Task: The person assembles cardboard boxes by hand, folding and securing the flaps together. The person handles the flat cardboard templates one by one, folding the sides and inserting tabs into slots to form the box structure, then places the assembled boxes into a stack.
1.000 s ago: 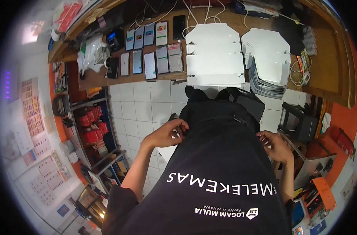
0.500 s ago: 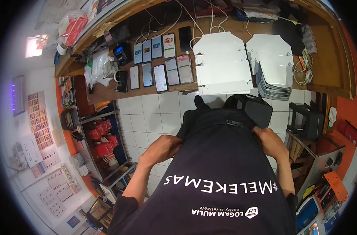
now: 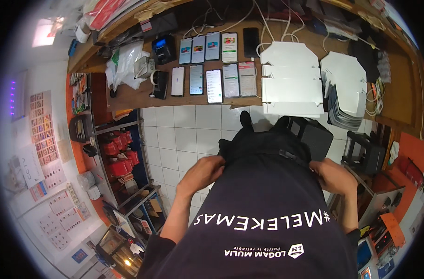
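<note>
Both my hands are at the sides of my waist, fingers curled in against my black shirt [image 3: 263,195]. At the left, my left hand [image 3: 203,173] is closed on the cloth near the hem, its fingertips partly hidden. On the other side, my right hand [image 3: 333,176] pinches the shirt's edge beside a dark belt [image 3: 291,156]. Neither hand touches the wooden desk [image 3: 184,100] ahead of me. Two rows of smartphones lie there, among them a white-screened phone [image 3: 214,86]. Right of them is a stack of flat white cardboard [image 3: 291,76].
A second stack of cut cardboard [image 3: 346,86] overhangs the desk's front edge. A tape dispenser [image 3: 159,84], a small black device [image 3: 163,49] and clear plastic bags [image 3: 128,69] lie at the left. Beneath the desk stands a black box [image 3: 309,138]. Shelves with red packages [image 3: 121,153] are at left.
The view has shifted, so the desk and its phones sit farther right in the picture. My hands stay at my waist, and my feet have changed position slightly.
</note>
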